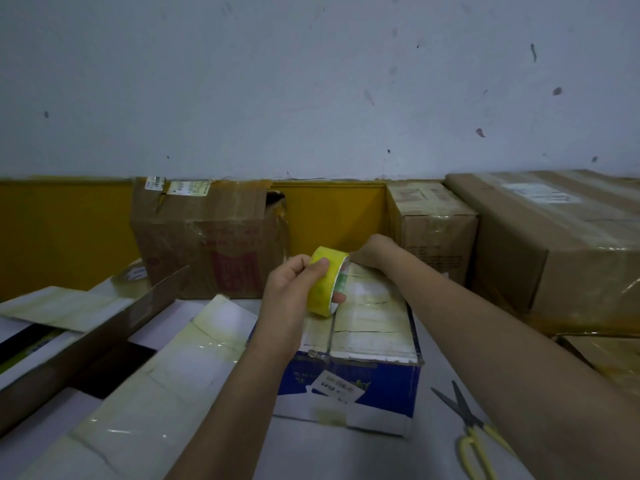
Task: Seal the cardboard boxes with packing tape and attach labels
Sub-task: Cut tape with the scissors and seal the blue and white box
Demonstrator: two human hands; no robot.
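Gripping the yellow tape roll (327, 282) between thumb and curled fingers, the left hand (294, 289) holds it upright above the closed top of the blue-and-white box (367, 344), which lies directly under both hands. The right hand (372, 251) reaches past the roll to the far edge of this box; its fingers are bent down over that edge and hidden, so I cannot tell if they grasp something or only press there. On the near side of the box, below the left wrist, a white label (337, 386) is stuck on the blue face. To the right of the right forearm, scissors with yellow handles (471, 431) lie flat on the grey table (346, 455). To the left of the left arm there is an open carton (114, 344) with pale flaps. Beyond the hands, a brown taped box (207, 237) stands against the wall, and more brown boxes (554, 244) are stacked on the far right. Another tape roll (133, 273), clear in colour, sits far left of the left hand.
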